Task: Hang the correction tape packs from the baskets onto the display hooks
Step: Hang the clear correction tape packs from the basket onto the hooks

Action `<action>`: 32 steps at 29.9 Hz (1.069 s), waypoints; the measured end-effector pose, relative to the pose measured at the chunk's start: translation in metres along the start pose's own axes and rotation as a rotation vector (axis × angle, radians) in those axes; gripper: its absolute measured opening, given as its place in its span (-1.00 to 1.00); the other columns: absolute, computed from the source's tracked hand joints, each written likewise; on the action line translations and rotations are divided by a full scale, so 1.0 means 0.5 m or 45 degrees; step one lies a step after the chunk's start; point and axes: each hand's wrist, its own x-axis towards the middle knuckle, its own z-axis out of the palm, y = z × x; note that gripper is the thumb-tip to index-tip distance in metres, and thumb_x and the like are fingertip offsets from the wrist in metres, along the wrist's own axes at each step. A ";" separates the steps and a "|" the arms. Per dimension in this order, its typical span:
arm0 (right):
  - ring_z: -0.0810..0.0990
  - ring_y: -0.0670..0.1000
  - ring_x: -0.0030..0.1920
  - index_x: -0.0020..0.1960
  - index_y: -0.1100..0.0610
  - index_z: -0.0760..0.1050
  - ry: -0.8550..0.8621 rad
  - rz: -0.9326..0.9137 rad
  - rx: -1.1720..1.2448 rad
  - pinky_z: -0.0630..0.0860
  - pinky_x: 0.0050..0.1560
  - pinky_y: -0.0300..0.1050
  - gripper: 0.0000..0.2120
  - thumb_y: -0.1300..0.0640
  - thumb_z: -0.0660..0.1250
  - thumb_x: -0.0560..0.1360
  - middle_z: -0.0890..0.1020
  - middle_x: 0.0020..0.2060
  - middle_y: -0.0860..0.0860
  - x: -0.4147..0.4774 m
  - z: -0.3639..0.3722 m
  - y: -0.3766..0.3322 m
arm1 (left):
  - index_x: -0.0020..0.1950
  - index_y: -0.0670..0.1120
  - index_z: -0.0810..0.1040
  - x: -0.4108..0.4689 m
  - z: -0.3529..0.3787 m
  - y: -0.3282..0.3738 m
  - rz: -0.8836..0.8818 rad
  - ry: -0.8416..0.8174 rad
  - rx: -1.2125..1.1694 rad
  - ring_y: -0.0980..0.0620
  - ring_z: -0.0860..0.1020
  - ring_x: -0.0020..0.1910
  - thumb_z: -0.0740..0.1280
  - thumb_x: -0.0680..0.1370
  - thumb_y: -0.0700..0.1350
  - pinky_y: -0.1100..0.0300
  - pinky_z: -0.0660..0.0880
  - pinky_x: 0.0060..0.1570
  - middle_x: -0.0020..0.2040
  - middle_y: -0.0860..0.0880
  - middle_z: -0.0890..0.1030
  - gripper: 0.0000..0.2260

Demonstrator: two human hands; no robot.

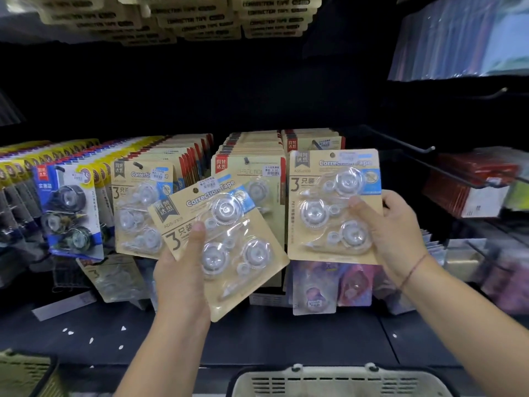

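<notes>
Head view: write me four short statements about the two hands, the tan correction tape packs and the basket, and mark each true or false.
1. The left hand holds a tan cardboard blister pack of three clear correction tapes, tilted. True.
2. The right hand holds nothing. False: it grips a second tan cardboard pack, held upright.
3. A blue and yellow carded tape pack hangs at the display's left. True.
4. The cream slotted plastic basket stands above the hanging packs. False: it sits at the bottom edge of the view, below both hands.
</notes>
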 end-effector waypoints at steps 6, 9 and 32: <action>0.69 0.13 -0.07 -0.01 0.03 0.53 -0.023 -0.037 -0.080 0.61 0.04 0.24 -0.84 0.05 0.45 0.47 0.70 -0.10 0.06 0.011 -0.002 0.006 | 0.25 0.07 0.62 -0.003 0.000 -0.002 0.001 -0.016 0.003 -0.04 0.68 0.13 0.44 0.56 0.04 -0.15 0.53 0.27 0.12 0.07 0.72 -0.73; 0.69 0.12 -0.07 0.00 0.02 0.55 -0.026 -0.050 -0.146 0.61 0.05 0.22 -0.84 0.03 0.45 0.47 0.69 -0.10 0.04 0.025 -0.007 0.014 | 0.25 0.06 0.62 -0.003 0.006 -0.003 -0.006 -0.018 0.000 -0.04 0.68 0.13 0.45 0.55 0.04 -0.15 0.54 0.26 0.11 0.06 0.72 -0.73; 0.46 0.11 0.23 0.34 0.17 0.33 0.015 -0.007 -0.699 0.41 0.23 0.04 -0.48 -0.17 0.27 0.55 0.43 0.28 0.12 0.163 0.081 0.062 | 0.07 0.15 0.65 -0.008 0.029 -0.003 -0.021 -0.130 0.060 0.08 0.69 0.08 0.48 0.34 0.15 -0.11 0.53 0.27 0.04 0.16 0.73 -0.68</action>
